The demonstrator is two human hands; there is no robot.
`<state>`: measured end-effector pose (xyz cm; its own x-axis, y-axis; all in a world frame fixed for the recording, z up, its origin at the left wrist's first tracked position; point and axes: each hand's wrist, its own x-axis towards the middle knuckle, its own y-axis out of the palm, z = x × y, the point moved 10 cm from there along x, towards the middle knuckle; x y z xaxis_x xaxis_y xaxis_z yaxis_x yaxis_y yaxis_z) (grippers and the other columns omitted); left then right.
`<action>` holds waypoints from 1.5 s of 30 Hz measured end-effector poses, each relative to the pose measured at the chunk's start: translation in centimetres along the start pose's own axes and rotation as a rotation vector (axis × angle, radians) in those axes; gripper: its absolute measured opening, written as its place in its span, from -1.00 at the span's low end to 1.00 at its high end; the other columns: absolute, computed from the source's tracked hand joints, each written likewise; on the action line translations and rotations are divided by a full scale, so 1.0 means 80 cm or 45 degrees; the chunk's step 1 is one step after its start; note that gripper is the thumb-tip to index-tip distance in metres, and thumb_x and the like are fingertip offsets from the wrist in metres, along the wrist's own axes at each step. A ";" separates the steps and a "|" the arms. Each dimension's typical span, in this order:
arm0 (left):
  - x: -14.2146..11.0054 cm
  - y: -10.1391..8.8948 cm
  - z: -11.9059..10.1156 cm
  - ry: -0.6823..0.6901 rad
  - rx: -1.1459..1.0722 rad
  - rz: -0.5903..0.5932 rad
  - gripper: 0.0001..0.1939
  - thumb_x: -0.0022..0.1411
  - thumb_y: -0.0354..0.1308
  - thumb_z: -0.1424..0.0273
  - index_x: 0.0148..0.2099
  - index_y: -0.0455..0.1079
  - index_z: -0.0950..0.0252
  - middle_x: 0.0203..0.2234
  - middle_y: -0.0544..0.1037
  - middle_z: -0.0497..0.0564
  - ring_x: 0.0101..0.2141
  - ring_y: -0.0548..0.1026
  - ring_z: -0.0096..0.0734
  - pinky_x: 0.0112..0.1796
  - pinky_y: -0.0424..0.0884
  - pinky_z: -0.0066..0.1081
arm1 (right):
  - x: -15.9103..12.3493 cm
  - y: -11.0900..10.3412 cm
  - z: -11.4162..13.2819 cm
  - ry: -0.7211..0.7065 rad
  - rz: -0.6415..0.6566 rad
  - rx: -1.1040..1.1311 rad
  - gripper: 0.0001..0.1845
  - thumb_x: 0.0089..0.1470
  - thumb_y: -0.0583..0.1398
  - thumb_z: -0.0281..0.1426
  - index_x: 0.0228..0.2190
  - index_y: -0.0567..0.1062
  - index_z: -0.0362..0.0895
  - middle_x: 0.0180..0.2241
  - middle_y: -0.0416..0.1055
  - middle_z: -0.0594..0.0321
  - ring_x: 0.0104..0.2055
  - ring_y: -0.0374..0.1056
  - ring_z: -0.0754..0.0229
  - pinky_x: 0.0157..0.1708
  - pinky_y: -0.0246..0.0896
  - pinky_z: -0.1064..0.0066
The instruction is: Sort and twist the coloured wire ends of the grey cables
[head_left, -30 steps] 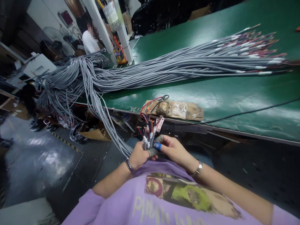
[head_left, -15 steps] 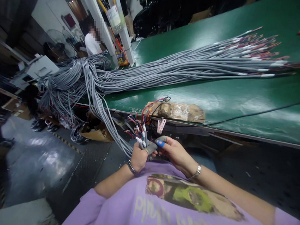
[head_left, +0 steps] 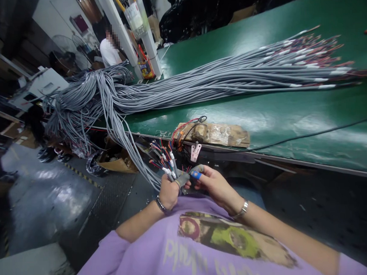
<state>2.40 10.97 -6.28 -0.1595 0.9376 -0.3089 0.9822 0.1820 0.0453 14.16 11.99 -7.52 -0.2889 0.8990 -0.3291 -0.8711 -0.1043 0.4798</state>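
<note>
Close in front of my body, my left hand (head_left: 171,191) is wrapped round the ends of several grey cables (head_left: 143,167). Their stripped ends fan out above it as thin coloured wires (head_left: 162,154) with white bands below them. My right hand (head_left: 213,186) pinches close beside the left one, fingertips at a cable end with thin reddish wires showing. Grey coverings sit on fingers of both hands, and blue tape (head_left: 196,175) wraps a right finger. The cables run from my left hand up to the bench. Just beyond my hands, a pink clip (head_left: 195,152) hangs at the bench edge.
On the green bench (head_left: 291,121) lies a long bundle of grey cables (head_left: 199,82). A wooden block (head_left: 219,134) with wires sits at the front edge, and a black cord (head_left: 306,138) trails right. An open cardboard box (head_left: 119,161) stands below. A person (head_left: 110,51) is behind the post.
The view has shifted slightly. Both hands stay together at the cable ends, and the coloured wires lean a little further left. Thin reddish wires by the right fingertips show more clearly.
</note>
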 end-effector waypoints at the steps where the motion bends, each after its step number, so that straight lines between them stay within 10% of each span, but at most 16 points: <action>1: 0.000 -0.001 -0.001 0.000 -0.010 -0.009 -0.57 -0.28 0.40 0.07 -0.58 0.40 0.33 -0.74 0.45 -0.03 -0.67 0.41 -0.45 -0.57 0.39 -0.43 | 0.000 0.000 0.000 -0.003 -0.004 -0.009 -0.54 -0.40 0.42 -0.04 -0.60 0.41 -0.10 -0.68 0.28 0.41 -0.61 0.13 0.34 -0.56 0.10 0.44; 22: -0.003 -0.007 -0.001 0.007 -0.040 -0.070 -0.60 -0.27 0.40 0.11 -0.55 0.41 0.33 -0.76 0.39 -0.08 -0.68 0.37 -0.48 -0.60 0.34 -0.46 | 0.001 0.010 0.011 0.010 0.008 -0.039 -0.62 -0.41 0.40 -0.12 -0.59 0.42 -0.08 -0.66 0.33 0.39 -0.60 0.15 0.30 -0.54 0.04 0.41; 36: -0.002 -0.008 -0.004 -0.006 -0.067 -0.063 -0.60 -0.30 0.42 0.13 -0.60 0.37 0.33 -0.77 0.39 -0.07 -0.71 0.33 -0.52 -0.61 0.32 -0.46 | 0.005 -0.018 -0.045 0.299 -0.101 0.441 -0.78 -0.31 0.38 -0.35 -0.57 0.45 -0.09 -0.59 0.34 0.37 -0.55 0.20 0.35 -0.54 0.17 0.51; 45: -0.007 0.009 0.001 -0.107 0.073 0.155 -0.58 -0.30 0.42 0.13 -0.63 0.34 0.34 -0.79 0.38 -0.05 -0.73 0.31 -0.51 -0.63 0.30 -0.45 | 0.011 0.000 -0.005 0.265 0.244 -0.132 -0.66 -0.39 0.42 -0.24 -0.58 0.45 -0.15 -0.63 0.32 0.39 -0.54 0.18 0.35 -0.53 0.06 0.48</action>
<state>3.24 10.57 -6.19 -0.0322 0.9232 -0.3829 0.9982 0.0490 0.0342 13.75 12.65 -8.11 -0.5177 0.7533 -0.4057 -0.8258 -0.3159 0.4673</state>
